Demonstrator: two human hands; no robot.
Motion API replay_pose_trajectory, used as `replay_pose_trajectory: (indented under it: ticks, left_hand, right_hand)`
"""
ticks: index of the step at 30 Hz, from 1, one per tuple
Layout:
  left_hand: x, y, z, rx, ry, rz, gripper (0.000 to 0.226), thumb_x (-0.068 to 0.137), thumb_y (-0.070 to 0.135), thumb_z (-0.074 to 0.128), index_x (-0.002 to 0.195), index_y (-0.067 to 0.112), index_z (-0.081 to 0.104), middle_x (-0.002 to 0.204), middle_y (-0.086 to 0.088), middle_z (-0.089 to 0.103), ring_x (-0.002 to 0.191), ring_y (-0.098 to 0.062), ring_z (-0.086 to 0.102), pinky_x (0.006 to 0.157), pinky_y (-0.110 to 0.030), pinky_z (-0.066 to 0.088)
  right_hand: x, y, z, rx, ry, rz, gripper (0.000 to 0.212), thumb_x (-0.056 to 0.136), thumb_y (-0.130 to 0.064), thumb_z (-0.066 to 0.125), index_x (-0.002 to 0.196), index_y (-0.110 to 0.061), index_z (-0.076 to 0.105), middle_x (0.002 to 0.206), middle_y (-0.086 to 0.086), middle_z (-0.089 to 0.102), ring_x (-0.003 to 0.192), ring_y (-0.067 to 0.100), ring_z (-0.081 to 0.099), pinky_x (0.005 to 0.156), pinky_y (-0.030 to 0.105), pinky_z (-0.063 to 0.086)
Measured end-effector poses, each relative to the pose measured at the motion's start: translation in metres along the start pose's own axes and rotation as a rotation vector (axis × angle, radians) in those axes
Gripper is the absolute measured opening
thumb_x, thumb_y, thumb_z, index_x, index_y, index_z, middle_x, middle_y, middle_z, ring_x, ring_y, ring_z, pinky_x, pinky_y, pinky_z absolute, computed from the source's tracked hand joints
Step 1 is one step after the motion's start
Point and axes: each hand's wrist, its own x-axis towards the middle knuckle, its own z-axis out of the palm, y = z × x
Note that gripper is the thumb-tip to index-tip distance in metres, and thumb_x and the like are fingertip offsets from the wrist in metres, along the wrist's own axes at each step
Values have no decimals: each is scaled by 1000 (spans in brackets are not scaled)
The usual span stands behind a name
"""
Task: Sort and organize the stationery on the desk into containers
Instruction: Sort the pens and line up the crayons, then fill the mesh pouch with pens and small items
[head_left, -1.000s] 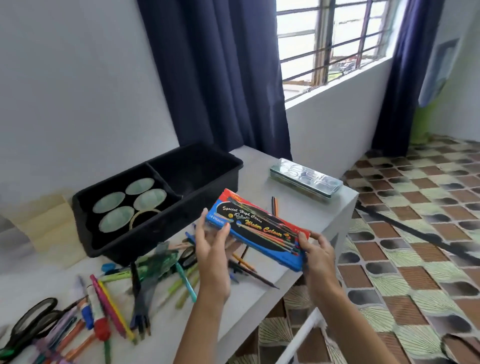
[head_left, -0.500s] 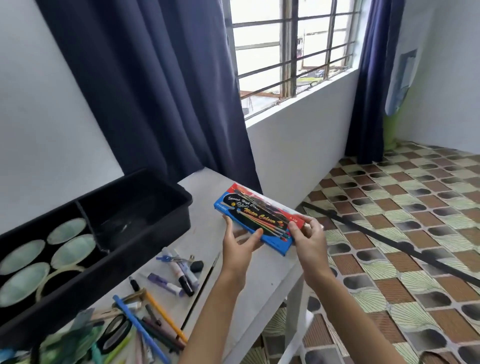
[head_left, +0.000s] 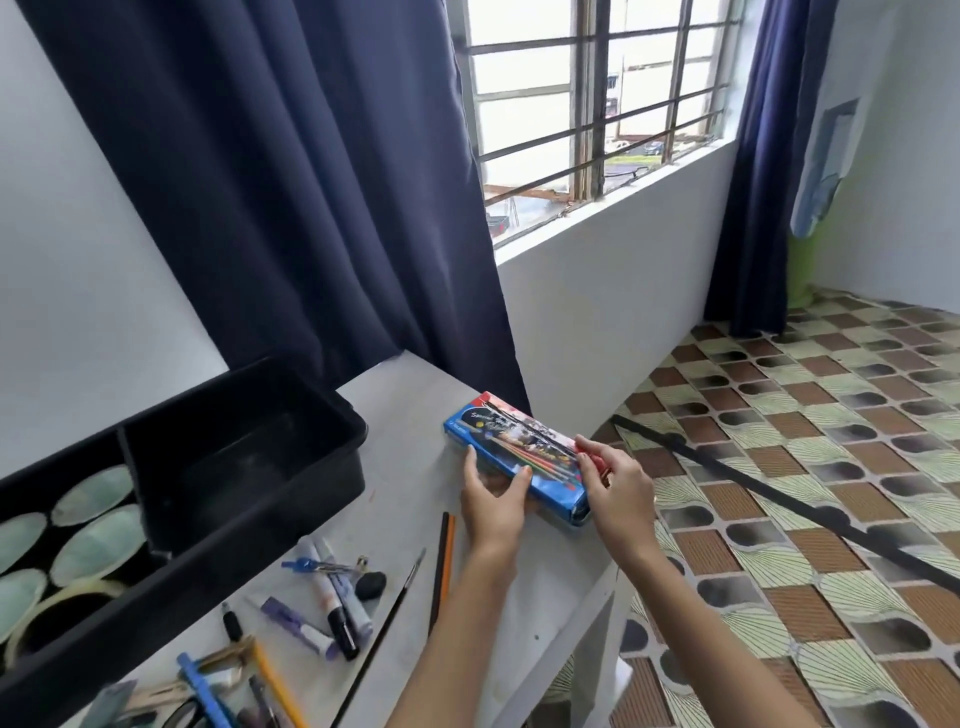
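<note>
A blue and red water colour box (head_left: 511, 451) lies low over the right end of the white desk (head_left: 410, 415). My left hand (head_left: 493, 493) grips its near long edge, thumb on top. My right hand (head_left: 618, 488) pinches its right end. A black divided tray (head_left: 244, 467) stands to the left; its right compartment is bare and its left one holds round pale lids and a tape ring. Loose markers (head_left: 332, 597), pencils (head_left: 444, 566), a thin brush (head_left: 384, 623) and an eraser (head_left: 370, 584) lie on the desk in front of the tray.
A dark curtain (head_left: 311, 182) hangs behind the desk beside a barred window (head_left: 592, 93). The desk's right edge drops to a tiled floor (head_left: 779, 493), where a long black strip (head_left: 779, 499) lies. More pens and scissors crowd the lower left corner.
Both hands carried the water colour box to the right and down to the desk's right end. The silver tin seen a second ago is out of sight now.
</note>
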Motion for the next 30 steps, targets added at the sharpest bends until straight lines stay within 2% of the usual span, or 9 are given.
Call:
replay_pose_trajectory:
  ticks: [8, 11, 14, 17, 19, 21, 23, 26, 30]
  left_hand:
    - [-1, 8, 4, 79, 5, -21, 68, 85, 5, 65, 143, 20, 33, 122, -10, 61, 105, -20, 63, 86, -41, 56]
    - [-10, 18, 0, 91, -71, -81, 37, 90, 9, 59, 126, 16, 51, 121, -10, 61, 103, -20, 63, 79, -32, 58]
    - [-34, 29, -11, 76, -144, -105, 24, 95, 6, 49, 117, 12, 55, 100, -2, 64, 84, -9, 64, 66, -21, 57]
    - [-51, 31, -35, 49, -39, -88, 24, 95, 6, 48, 115, 13, 56, 95, -3, 62, 77, -8, 63, 64, -20, 55]
    - [-62, 35, -59, -11, 107, -77, 22, 92, 3, 47, 102, 15, 62, 88, -4, 65, 71, -8, 63, 60, -18, 52]
    - [-73, 42, -91, -92, 267, -40, 24, 89, -1, 46, 90, 16, 63, 80, -4, 66, 66, -9, 62, 57, -18, 49]
    - [-87, 50, -127, -118, 407, 25, 24, 88, -1, 46, 87, 16, 63, 77, -4, 66, 69, -14, 62, 60, -21, 48]
    - [-116, 61, -188, -94, 594, 103, 22, 87, 0, 46, 85, 11, 65, 79, -7, 67, 74, -19, 61, 67, -29, 47]
    - [-164, 77, -260, -164, 764, 193, 25, 87, -6, 44, 84, 6, 66, 80, -8, 66, 71, -14, 61, 62, -18, 50]
  right_hand:
    - [14, 3, 2, -81, -137, -70, 28, 97, -14, 46, 122, -11, 60, 110, 12, 65, 100, 23, 57, 86, 38, 48]
    - [17, -6, 0, -308, -212, -48, 32, 98, -18, 42, 128, -18, 55, 116, 9, 62, 107, 25, 53, 88, 42, 43]
    - [4, -26, -1, -585, -79, -115, 43, 88, -6, 51, 130, -15, 53, 119, 14, 58, 111, 32, 47, 89, 44, 35]
    - [-24, -55, 16, -398, 45, -277, 42, 73, 5, 55, 114, -4, 64, 105, 21, 61, 99, 39, 52, 85, 46, 40]
    - [-46, -75, 34, -193, -85, -348, 36, 73, 6, 51, 104, -2, 67, 99, 20, 65, 95, 39, 56, 85, 44, 43]
    - [-75, -95, 54, 14, -261, -331, 34, 74, 12, 53, 99, -5, 69, 92, 13, 69, 89, 31, 62, 83, 38, 47]
    - [-106, -112, 71, 140, -408, -273, 36, 77, 13, 53, 97, -10, 70, 88, 7, 70, 83, 21, 64, 81, 35, 50]
    - [-156, -138, 93, 225, -620, -233, 28, 83, 6, 55, 93, -15, 70, 85, 1, 70, 80, 15, 63, 77, 33, 50]
    - [-222, -171, 118, 310, -875, -269, 32, 83, 10, 55, 91, -18, 69, 84, -8, 68, 76, 4, 62, 65, 8, 45]
